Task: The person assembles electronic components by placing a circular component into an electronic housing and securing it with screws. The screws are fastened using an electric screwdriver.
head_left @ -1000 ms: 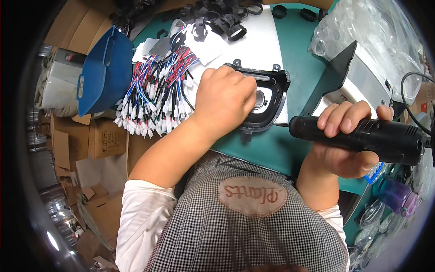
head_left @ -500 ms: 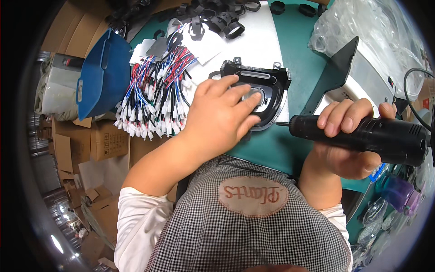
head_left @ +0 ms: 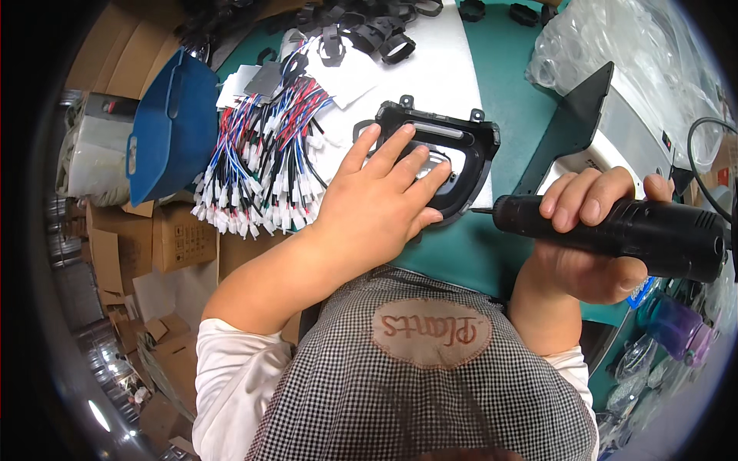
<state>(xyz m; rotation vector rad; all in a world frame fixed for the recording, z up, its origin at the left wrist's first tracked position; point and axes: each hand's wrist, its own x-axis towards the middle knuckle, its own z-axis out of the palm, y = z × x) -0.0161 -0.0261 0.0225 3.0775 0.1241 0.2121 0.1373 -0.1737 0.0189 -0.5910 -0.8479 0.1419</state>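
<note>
A black plastic housing [head_left: 480, 157] with a rounded frame and small mounting tabs lies on the table in front of me. My left hand [head_left: 377, 188] rests over its left part, fingers spread, hiding much of the inside. A silvery round part shows partly between the fingers. My right hand [head_left: 592, 230] is wrapped round a black electric screwdriver [head_left: 653, 238], held level. The bit points left, close to the lower right edge of the housing; whether it touches cannot be told.
Left of the housing lie bundled wires [head_left: 269, 161] with white connectors, beside a blue plastic bin [head_left: 173, 127]. Black ring-shaped parts [head_left: 369, 34] are heaped at the back. On the right stand a white machine with a dark plate [head_left: 569, 127], clear plastic bags [head_left: 607, 46] and a purple bottle [head_left: 684, 330].
The fingers of my left hand have straightened and spread over the housing. The housing has shifted slightly to the right. My right hand and the screwdriver have barely moved.
</note>
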